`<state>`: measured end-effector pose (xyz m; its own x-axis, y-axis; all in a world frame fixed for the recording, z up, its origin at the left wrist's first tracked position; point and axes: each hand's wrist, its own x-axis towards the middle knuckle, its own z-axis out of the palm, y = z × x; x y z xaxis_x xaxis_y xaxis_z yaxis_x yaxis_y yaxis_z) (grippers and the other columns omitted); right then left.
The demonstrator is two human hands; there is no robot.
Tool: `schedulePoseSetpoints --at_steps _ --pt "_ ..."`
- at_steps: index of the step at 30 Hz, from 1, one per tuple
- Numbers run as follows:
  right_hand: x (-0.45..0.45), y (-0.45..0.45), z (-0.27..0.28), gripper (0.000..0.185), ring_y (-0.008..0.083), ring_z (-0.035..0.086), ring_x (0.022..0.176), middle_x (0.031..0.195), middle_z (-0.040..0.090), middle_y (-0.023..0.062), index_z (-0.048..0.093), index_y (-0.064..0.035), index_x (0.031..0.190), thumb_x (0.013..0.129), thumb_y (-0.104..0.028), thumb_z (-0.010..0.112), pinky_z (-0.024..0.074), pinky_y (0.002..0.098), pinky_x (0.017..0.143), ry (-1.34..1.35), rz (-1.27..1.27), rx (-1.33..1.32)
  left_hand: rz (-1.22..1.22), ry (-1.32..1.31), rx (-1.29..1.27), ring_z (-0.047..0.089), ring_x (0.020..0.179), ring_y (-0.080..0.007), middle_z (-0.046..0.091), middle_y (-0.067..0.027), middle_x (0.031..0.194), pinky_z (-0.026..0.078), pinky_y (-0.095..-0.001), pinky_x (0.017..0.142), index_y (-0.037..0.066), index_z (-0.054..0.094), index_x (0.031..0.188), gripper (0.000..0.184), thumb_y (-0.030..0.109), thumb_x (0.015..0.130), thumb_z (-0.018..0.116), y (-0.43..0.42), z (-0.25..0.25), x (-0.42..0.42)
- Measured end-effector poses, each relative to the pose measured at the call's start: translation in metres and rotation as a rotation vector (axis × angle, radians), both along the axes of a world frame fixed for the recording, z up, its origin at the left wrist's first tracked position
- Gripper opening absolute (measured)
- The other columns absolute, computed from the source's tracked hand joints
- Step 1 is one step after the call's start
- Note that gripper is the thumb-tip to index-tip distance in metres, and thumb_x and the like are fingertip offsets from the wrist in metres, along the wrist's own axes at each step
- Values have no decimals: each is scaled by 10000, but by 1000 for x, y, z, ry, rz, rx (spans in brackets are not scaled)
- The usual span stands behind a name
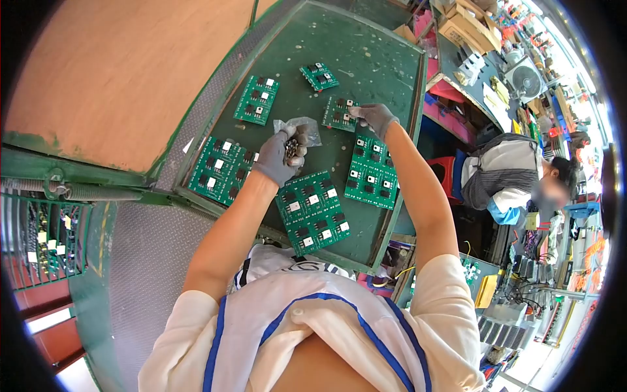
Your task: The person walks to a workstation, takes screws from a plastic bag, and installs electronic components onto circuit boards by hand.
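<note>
My left hand (281,157), in a grey glove, is cupped palm up with its fingers curled around a handful of small metal screws (291,151). A clear plastic bag (309,131) shows just beyond these fingers. Farther right, my gloved right hand (374,117) has its fingertips pinched together at a component on a small green circuit board (335,119); whatever is between them is too small to make out. A larger circuit board (314,214) lies below my left hand, and another board (369,171) lies below my right hand.
More circuit boards lie on the green tabletop: one at the far edge (319,76), one at upper left (247,110), and one at left (212,179). A raised rim (418,85) borders the table. At right, a person (499,171) sits beside cluttered benches and a fan (524,80).
</note>
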<state>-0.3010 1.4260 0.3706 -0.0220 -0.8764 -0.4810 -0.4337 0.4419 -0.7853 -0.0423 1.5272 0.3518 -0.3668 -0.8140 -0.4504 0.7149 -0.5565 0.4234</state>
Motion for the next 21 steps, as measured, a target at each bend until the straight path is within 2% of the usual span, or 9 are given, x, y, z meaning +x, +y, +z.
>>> schedulePoseSetpoints --at_steps 3,5,7,8,10,12,13,16,21 --pt "10 -8 -19 300 124 523 683 837 660 39 704 2 973 810 -249 731 432 305 669 -73 -18 -228 12 -44 24 487 525 -111 581 -38 732 287 -198 349 46 573 1007 259 241 991 405 -1 -3 1" --pt "27 4 -7 249 163 549 703 780 634 37 708 0 866 782 -232 742 441 330 671 -34 -95 -304 27 -81 38 465 508 -101 563 -27 713 281 -197 348 50 581 1008 274 261 993 406 1 3 2" --pt "40 31 18 185 198 561 775 795 595 43 673 -32 801 742 -198 728 444 341 718 321 190 -867 0 -85 -16 414 479 -84 500 1 653 268 -190 349 55 594 1001 311 321 987 434 4 14 3" --pt "46 44 35 185 198 561 775 795 595 43 673 -32 801 742 -198 728 444 341 718 316 201 -872 -85 -72 1 356 447 -63 433 25 604 250 -182 348 57 596 990 448 476 962 440 1 10 6" --pt "56 70 65 147 226 575 848 896 586 38 632 -84 809 701 -146 710 454 336 762 726 579 -1476 -136 -39 -63 339 433 -61 408 37 582 242 -189 348 52 612 984 520 536 944 427 -1 13 10" --pt "59 86 72 133 210 563 881 922 576 21 614 -109 800 704 -151 697 451 347 774 856 694 -1609 -214 -17 -151 294 409 -59 362 53 552 217 -200 349 48 628 941 678 684 872 403 -2 19 9" --pt "59 91 73 123 194 551 914 948 566 3 596 -134 791 708 -155 684 448 359 787 996 800 -1733 -214 -17 -153 294 409 -59 362 53 552 217 -200 349 48 628 941 678 684 872 403 1 27 7" --pt "57 102 75 147 203 534 885 909 558 17 592 -130 813 701 -182 672 436 338 788 923 902 -1831 -152 -81 -197 295 413 -56 366 54 562 209 -199 355 58 609 900 582 624 888 471 10 48 1" --pt "49 126 96 164 190 558 874 913 580 21 639 -103 819 692 -180 707 459 317 730 709 708 -1713 -59 -210 -325 346 425 -35 427 41 594 238 -206 351 73 578 867 276 343 916 598 17 51 -4"
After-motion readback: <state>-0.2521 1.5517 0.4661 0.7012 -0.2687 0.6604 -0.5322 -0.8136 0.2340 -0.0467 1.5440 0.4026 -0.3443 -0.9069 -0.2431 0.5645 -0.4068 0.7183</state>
